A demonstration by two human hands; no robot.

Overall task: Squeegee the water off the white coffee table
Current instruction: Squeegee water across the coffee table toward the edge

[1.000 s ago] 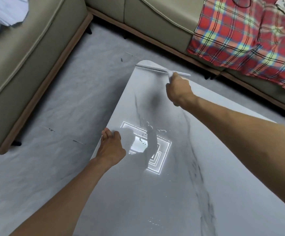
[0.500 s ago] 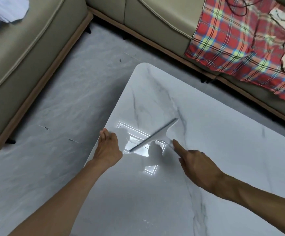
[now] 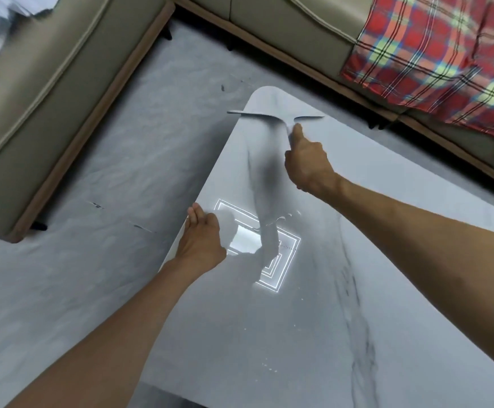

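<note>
While our right hand curls round the handle of the squeegee, its index finger lies straight along the handle towards the blade. The blade is a long, thin, pale strip, blurred in the frame. It lies across the far rounded corner of the coffee table, and its left end reaches just past the table's edge, over the floor.

The table top is a smooth, glossy white slab with thin grey veins like marble. It is shiny enough to mirror a square ceiling light as nested bright outlines near the middle. A few small bright specks sit on the near part of the top; we cannot tell whether they are water drops or glints. A soft grey shadow of the arm runs from the reflection up towards the squeegee.

Our left hand rests palm down on the table's left edge, fingers together and fairly straight, tips at the rim, holding nothing.

Round the table we see a matt grey floor with cloudy streaks. A beige leather-like sofa on a wooden base stands at the left and along the back. A red plaid cloth, soft and creased, is draped over its right part.
</note>
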